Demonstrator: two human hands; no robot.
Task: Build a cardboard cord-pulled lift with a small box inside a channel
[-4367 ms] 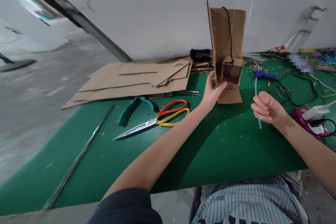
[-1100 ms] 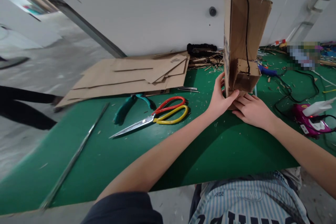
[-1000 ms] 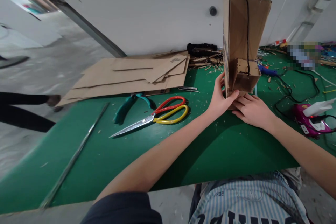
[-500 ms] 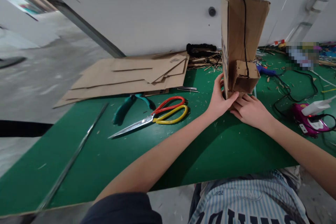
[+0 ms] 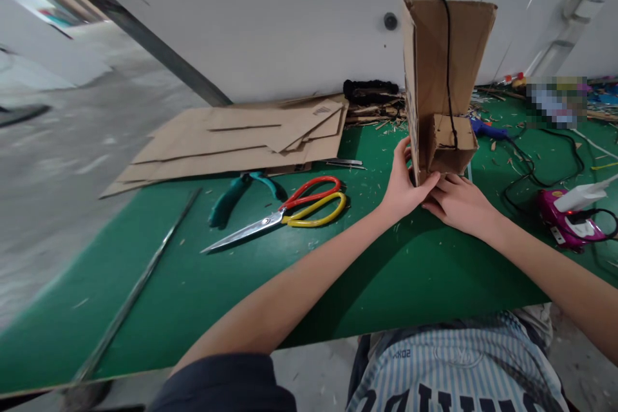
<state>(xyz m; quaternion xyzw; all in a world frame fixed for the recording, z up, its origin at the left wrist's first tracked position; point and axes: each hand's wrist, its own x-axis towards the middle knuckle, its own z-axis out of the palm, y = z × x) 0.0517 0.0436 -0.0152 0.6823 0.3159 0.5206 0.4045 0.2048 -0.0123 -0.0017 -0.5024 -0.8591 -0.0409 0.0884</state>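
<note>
Currently the cdbd stand (image 5: 456, 45) is held upright at the worktop's (image 5: 376, 296) far side, right of ctr. Its lower L panel is clamped btwn thumb & fingers of the L hand (image 5: 408, 185), thumb in front. The R hand (image 5: 462, 205) is placed palm down at the base, just under the small box (image 5: 454, 158); its fingertips are partly hidden, so whether anything is gripped can't be told. A blk cord (image 5: 449, 64) is hung from the top edge down to the box. Toward the far L corner, cdbd sheets (image 5: 232, 141) are stacked, w/ teal pliers (image 5: 229, 203) & red/yellow-handled scissors (image 5: 281, 216) laid nearby. A thin strip (image 5: 145, 280) is laid near the L edge. A blue tool (image 5: 490, 131) is seen behind the R hand, a magenta device (image 5: 550, 208) toward the R edge.
</note>
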